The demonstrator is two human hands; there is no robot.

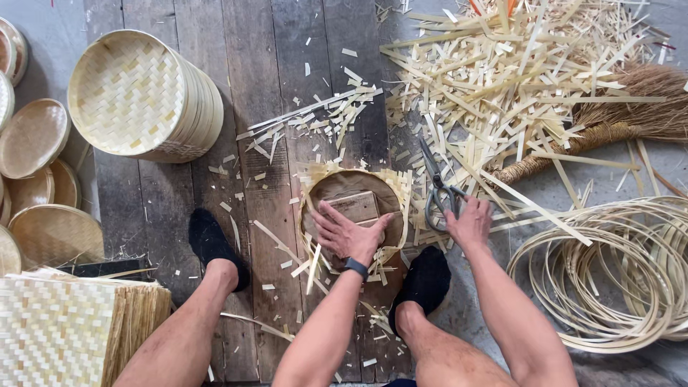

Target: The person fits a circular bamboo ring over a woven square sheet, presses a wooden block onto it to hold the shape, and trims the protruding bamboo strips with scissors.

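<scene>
Basket (351,204) half-woven, on plank floor (265,143) between feet; likely light, springy, loose strip ends brittle. Left hand (349,233) presses flat, fingers spread, on wooden block (355,206) inside. Right hand (471,223) curls on scissors (438,188) handles, just beside. Best hold: rim.

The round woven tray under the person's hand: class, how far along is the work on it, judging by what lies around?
Done: a stack of finished baskets stands at upper left, and trimmed offcuts litter the floor. In hand: the left hand presses a wooden block into the round tray, whose strip ends stick out; the right hand reaches the scissors. Left: flat woven mats and coiled hoops lie unused.
</scene>
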